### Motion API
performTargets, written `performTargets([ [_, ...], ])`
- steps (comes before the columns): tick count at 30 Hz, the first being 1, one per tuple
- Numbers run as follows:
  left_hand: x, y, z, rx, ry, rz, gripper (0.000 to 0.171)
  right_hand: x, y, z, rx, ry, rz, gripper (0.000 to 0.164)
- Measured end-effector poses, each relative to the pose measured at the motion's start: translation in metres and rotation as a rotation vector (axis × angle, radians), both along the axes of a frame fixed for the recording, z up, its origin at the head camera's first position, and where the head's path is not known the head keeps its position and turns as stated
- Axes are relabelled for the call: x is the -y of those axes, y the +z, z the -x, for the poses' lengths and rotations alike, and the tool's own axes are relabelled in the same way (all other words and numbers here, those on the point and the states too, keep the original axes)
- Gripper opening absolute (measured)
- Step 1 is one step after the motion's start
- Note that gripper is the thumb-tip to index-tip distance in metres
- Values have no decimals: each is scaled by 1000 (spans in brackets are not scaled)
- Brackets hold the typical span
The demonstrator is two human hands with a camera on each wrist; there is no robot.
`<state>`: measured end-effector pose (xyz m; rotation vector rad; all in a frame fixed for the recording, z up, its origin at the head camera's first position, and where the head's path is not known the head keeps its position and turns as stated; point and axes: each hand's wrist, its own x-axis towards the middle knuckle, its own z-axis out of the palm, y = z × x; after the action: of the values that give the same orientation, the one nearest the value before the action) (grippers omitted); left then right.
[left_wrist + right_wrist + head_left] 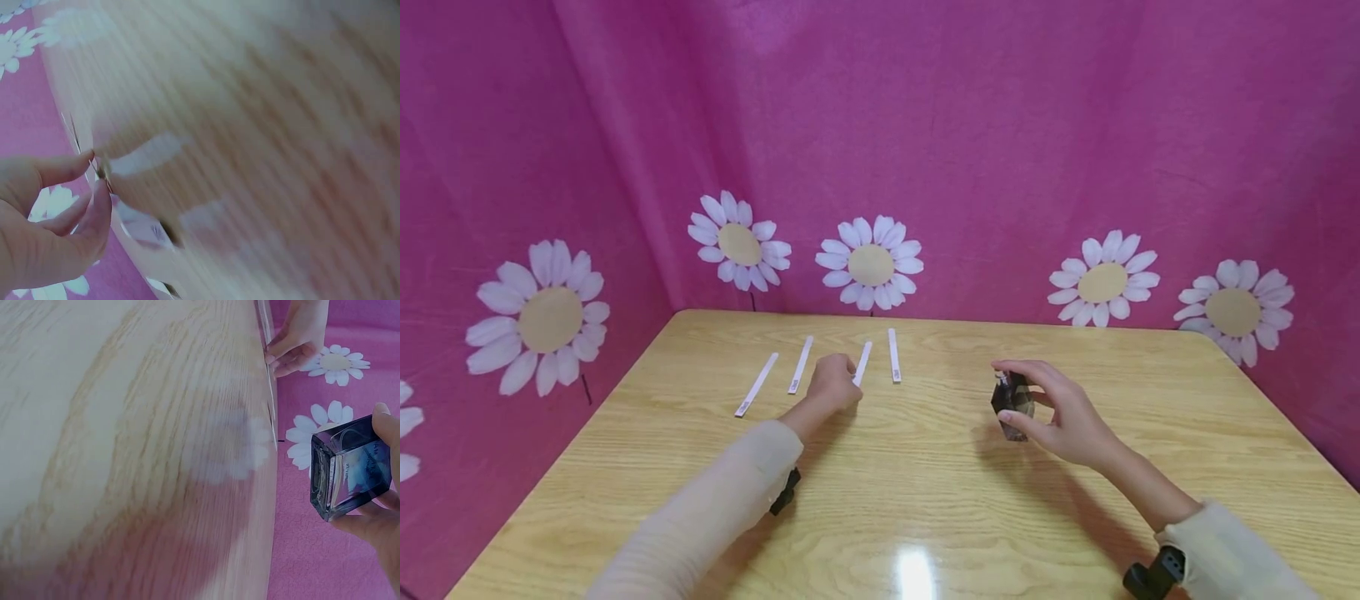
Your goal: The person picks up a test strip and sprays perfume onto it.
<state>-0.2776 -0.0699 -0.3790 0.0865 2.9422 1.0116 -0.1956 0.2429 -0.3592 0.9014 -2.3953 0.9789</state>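
Observation:
My left hand point(833, 383) is at the left-middle of the wooden table, pinching a narrow white perfume test strip point(864, 360) by its near end. Thumb and forefinger meet on its thin edge in the left wrist view; whether it has left the tabletop I cannot tell. Other white strips lie beside it: one point(894, 357) to the right, two point(801, 365) point(757, 385) to the left, with small dark print at their near ends. Over the table's right half, my right hand point(1067, 417) grips a dark glass perfume bottle point(353, 465) between thumb and fingers, its labelled face showing in the right wrist view.
The light wooden table point(917, 492) reflects a bright light near its front edge. A pink curtain point(970, 167) with large white daisies hangs behind it and along the left side. Each wrist wears a small black camera point(1156, 575).

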Motion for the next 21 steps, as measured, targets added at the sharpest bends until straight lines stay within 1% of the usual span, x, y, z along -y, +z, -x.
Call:
performTargets([
  [3,6,2,1,15,-23,-58,38,-2,-1,-1,-2,4,1,64],
  [6,11,3,3,32,-60,-92,40,-4,-1,-2,-4,5,4,64],
  [9,17,3,6,51,-98,-87,41,-5,-2,-3,-4,1,6,63],
  [14,22,3,8,87,-126,-88,40,-7,-3,-4,-9,-6,0,62],
  [18,23,4,8,107,-140,-94,35,-8,-4,-5,-13,-11,-5,62],
  [21,23,5,8,106,-152,-82,30,-9,-4,-5,-13,-15,-9,63],
])
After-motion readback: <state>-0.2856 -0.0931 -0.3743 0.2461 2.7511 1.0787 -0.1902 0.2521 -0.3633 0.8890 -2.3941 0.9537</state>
